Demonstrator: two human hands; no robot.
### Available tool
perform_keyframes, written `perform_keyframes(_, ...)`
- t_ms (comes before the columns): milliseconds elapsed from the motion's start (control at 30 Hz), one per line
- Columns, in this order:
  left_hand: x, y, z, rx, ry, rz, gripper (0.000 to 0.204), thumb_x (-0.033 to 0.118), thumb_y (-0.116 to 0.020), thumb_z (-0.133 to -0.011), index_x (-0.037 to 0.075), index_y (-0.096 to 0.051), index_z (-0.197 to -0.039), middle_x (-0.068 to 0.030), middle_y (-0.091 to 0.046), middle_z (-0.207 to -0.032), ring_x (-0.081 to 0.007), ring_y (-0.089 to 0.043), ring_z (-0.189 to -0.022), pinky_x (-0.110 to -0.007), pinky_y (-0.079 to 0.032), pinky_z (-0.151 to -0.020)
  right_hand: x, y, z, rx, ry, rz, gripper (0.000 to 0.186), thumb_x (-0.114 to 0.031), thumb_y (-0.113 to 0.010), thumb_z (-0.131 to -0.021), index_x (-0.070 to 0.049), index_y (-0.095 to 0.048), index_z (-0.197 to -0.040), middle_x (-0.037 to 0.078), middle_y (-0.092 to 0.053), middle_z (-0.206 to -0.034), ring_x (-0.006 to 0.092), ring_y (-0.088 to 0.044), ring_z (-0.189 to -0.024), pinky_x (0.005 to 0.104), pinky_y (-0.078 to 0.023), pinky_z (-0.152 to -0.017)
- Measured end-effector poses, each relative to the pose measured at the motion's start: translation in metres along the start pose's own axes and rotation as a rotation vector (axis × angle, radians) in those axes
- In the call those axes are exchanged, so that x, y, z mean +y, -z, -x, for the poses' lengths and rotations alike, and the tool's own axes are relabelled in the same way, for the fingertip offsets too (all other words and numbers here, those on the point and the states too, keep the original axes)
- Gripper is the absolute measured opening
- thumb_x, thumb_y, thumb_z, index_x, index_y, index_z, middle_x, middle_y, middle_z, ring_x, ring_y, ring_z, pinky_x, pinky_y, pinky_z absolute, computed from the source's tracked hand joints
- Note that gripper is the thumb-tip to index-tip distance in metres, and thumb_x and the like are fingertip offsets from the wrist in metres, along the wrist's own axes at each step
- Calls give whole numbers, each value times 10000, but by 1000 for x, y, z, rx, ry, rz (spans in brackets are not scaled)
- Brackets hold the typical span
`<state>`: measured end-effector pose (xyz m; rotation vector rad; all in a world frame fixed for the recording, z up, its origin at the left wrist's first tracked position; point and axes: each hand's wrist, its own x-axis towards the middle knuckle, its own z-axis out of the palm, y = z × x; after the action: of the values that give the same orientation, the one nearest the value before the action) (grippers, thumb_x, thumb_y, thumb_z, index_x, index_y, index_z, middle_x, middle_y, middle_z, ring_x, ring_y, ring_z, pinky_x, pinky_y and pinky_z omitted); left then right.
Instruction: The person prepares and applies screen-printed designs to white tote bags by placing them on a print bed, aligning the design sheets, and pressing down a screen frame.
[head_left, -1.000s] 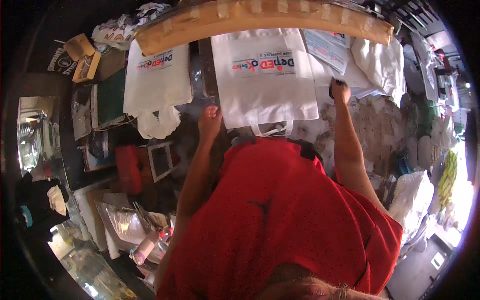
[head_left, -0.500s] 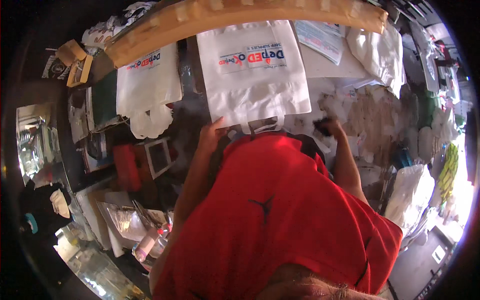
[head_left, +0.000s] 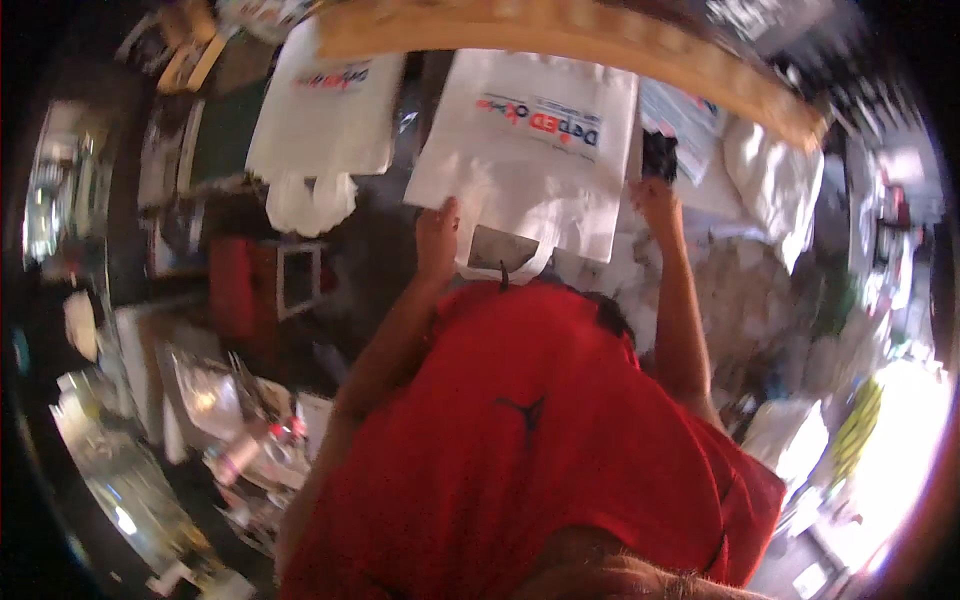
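A white tote bag (head_left: pixel 520 185) with printed blue and red lettering lies spread in front of me, its two handles hanging toward my red shirt. My left hand (head_left: pixel 437 238) grips the bag's near left corner, fingers closed over the edge. Beyond the bag's right edge, my right hand (head_left: pixel 657 203) is closed around a small, dark, crumpled-looking thing (head_left: pixel 660 157); blur hides what kind it is. A second white tote bag (head_left: pixel 325 115) with similar print lies to the left, its handles toward me.
A long tan, tape-wrapped beam (head_left: pixel 570 32) crosses above the bags' far ends. White plastic-wrapped stuff (head_left: pixel 770 185) sits at the right, beside a printed sheet (head_left: pixel 685 120). On the left are a small open box (head_left: pixel 192 62), a white frame (head_left: pixel 298 280) and a cluttered shelf with bottles (head_left: pixel 240 455).
My right hand, with the dark thing, has moved away from me, up beside the bag's right edge. The bag now sits tilted, and the whole view has shifted and blurred.
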<state>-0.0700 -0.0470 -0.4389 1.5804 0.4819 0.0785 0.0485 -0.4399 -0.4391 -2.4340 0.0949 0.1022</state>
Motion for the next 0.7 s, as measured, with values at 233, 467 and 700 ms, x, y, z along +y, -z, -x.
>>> perform_keyframes(233,77,34,-40,255,-144,-193,321,302,-576,-938,-17,-609,-955,-194,-623,-703,-352,-638,-676,-422,-469,-586,-136,-54,59,-605,-352,-576,413,-279,-712,-851,18,-571,-1102,60,-624,-760,134,-631,-691,253,-499,-562)
perform_keyframes(467,132,195,-107,605,-451,-435,370,326,-607,-922,-13,-583,-775,-224,-610,-711,-411,-607,-700,-480,-452,-636,-260,-170,-3,-570,-88,-741,299,-212,-722,-833,18,-613,-991,40,-610,-785,109,-520,-638,266,-434,-559)
perform_keyframes(700,119,329,-174,462,64,-472,476,444,-707,-804,-28,-669,-757,-146,-670,-664,-247,-661,-585,-382,-506,-582,-372,-269,-46,-496,41,-499,231,-233,-718,-819,-18,-674,-891,43,-626,-703,119,-558,-589,281,-450,-540)
